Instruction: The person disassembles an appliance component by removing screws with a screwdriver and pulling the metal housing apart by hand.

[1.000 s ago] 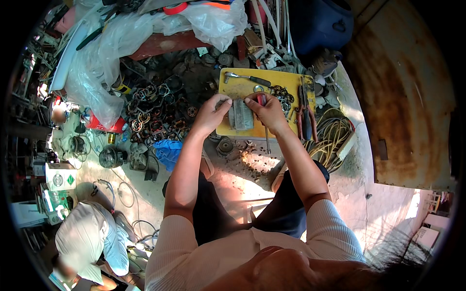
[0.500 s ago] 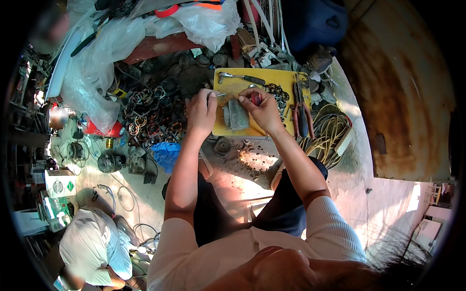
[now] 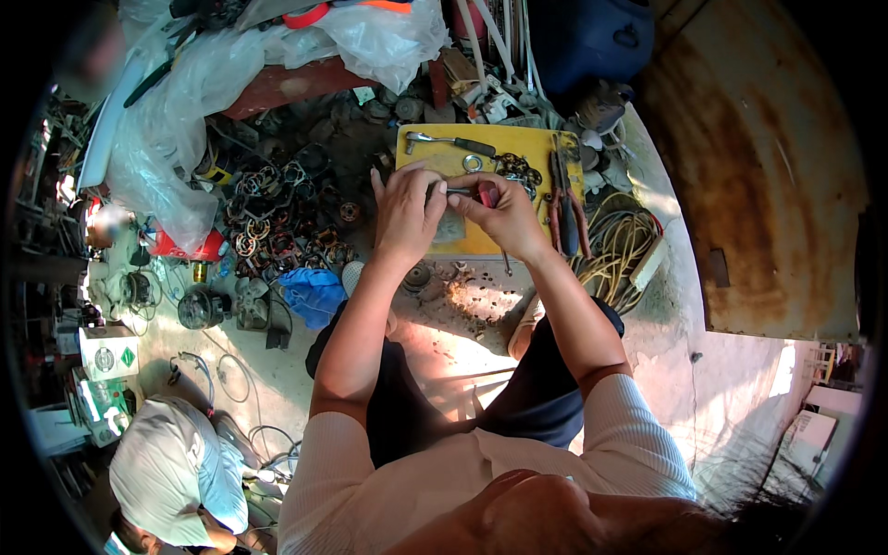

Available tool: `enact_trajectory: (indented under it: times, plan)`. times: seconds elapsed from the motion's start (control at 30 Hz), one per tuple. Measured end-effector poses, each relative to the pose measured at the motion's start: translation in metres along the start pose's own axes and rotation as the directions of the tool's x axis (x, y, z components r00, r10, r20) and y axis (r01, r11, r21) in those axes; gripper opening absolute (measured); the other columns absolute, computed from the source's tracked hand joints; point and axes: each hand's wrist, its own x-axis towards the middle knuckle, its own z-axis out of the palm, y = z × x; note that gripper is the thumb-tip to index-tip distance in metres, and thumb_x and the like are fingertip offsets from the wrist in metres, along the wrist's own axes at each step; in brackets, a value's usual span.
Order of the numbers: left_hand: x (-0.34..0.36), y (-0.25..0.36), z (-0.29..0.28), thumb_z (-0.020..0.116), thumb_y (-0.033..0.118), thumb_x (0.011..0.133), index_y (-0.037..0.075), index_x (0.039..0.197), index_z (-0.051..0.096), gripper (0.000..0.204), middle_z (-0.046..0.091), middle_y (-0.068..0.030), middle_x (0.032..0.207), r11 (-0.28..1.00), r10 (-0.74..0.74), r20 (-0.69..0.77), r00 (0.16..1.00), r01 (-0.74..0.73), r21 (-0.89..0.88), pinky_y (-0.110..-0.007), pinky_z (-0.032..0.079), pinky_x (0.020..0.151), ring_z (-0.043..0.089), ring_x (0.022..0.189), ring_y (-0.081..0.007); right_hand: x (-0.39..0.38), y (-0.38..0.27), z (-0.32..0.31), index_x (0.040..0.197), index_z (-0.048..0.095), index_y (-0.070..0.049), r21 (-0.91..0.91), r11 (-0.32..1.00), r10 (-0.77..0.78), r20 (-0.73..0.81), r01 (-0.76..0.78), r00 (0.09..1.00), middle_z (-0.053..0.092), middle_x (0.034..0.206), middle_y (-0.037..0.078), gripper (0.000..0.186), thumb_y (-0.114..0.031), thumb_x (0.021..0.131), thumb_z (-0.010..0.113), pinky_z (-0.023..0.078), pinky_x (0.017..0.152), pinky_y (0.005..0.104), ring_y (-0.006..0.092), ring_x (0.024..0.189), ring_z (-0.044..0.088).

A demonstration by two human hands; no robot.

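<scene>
And here are the two hands, meeting above the left half of the yellow bench (image 3: 430, 166)! The left hand (image 3: 408, 213) has thumb and forefinger pinched at one end of a slim metal piece (image 3: 456, 191), its other fingers loosely spread. Over on the other end, the right hand (image 3: 507, 220) closes its fingertips, and look, it's gripping a red-handled screwdriver (image 3: 487, 193) as well, the shaft slanting down past the bench's near edge. Underneath, a grey block (image 3: 450, 228) lies close to that near edge, partly hidden by the hands. Up along the far edge stretches a ratchet wrench (image 3: 474, 146), head toward the far left corner; a metal ring (image 3: 473, 164) sits just below its handle. And down the right edge, pliers (image 3: 582, 228) line up beside a dark-handled tool (image 3: 569, 231)!
</scene>
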Motion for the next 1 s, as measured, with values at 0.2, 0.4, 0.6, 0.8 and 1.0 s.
enact_trajectory:
  times: [0.2, 0.4, 0.6, 0.8, 1.0]
  plan:
    - [0.003, 0.0, -0.006, 0.057, 0.042, 0.096, 0.011, 0.111, 0.06, 0.035, 0.061, -0.0113, 0.118, 0.997, -0.033, -0.025, 0.999, 0.031, -0.072, -0.067, 0.016, 0.111, 0.051, 0.121, -0.0342, 0.002, 0.005, -0.037, 0.103, 0.07, -0.001, -0.025, 0.966, 0.253, -0.134, -0.259, 0.958, 0.063, 0.078, -0.003, 0.016, -0.01, 0.09, 0.071, 0.041, 0.059, 0.0207, 0.0033, 0.066, 0.052]
    - [0.005, -0.01, -0.032, 0.073, 0.049, 0.081, 0.012, 0.128, 0.054, 0.063, 0.056, -0.0107, 0.131, 0.956, -0.136, 0.294, 0.946, 0.203, -0.211, -0.063, 0.016, 0.114, 0.049, 0.127, -0.034, 0.008, 0.049, -0.088, 0.103, 0.07, -0.004, -0.452, 0.849, 0.141, -0.304, -0.273, 0.942, 0.06, 0.071, 0.0, 0.024, -0.023, 0.09, 0.071, 0.041, 0.053, 0.0247, 0.0062, 0.06, 0.051]
    - [-0.009, -0.005, -0.036, 0.089, 0.038, 0.06, 0.016, 0.14, 0.043, 0.095, 0.049, -0.011, 0.141, 0.98, -0.152, 0.419, 0.895, 0.191, -0.051, -0.053, 0.016, 0.117, 0.043, 0.134, -0.0337, 0.001, 0.008, -0.091, 0.111, 0.067, -0.004, 0.111, 0.937, 0.349, -0.332, -0.331, 0.877, 0.054, 0.072, -0.003, 0.034, -0.033, 0.092, 0.07, 0.034, 0.047, 0.0207, 0.005, 0.053, 0.043]
    - [0.0, -0.012, -0.031, 0.089, 0.038, 0.059, 0.015, 0.139, 0.046, 0.094, 0.052, -0.0134, 0.137, 0.977, -0.123, 0.423, 0.898, 0.184, -0.105, -0.05, 0.02, 0.118, 0.047, 0.131, -0.0328, 0.008, -0.004, -0.104, 0.103, 0.066, 0.0, 0.753, 0.644, 0.483, -0.263, -0.135, 0.835, 0.06, 0.078, 0.004, 0.046, -0.045, 0.097, 0.055, 0.041, 0.044, 0.0235, 0.0125, 0.058, 0.052]
    - [0.004, -0.028, -0.039, 0.086, 0.047, 0.065, 0.009, 0.134, 0.055, 0.085, 0.056, -0.0162, 0.134, 0.849, -0.246, 0.587, 0.771, 0.464, -0.254, -0.04, 0.041, 0.106, 0.052, 0.126, -0.0288, 0.007, 0.032, -0.136, 0.093, 0.062, 0.001, 0.818, 0.507, 0.184, 0.206, -0.272, 0.961, 0.068, 0.085, 0.015, 0.056, -0.053, 0.097, 0.05, 0.056, 0.055, 0.0236, 0.0156, 0.071, 0.067]
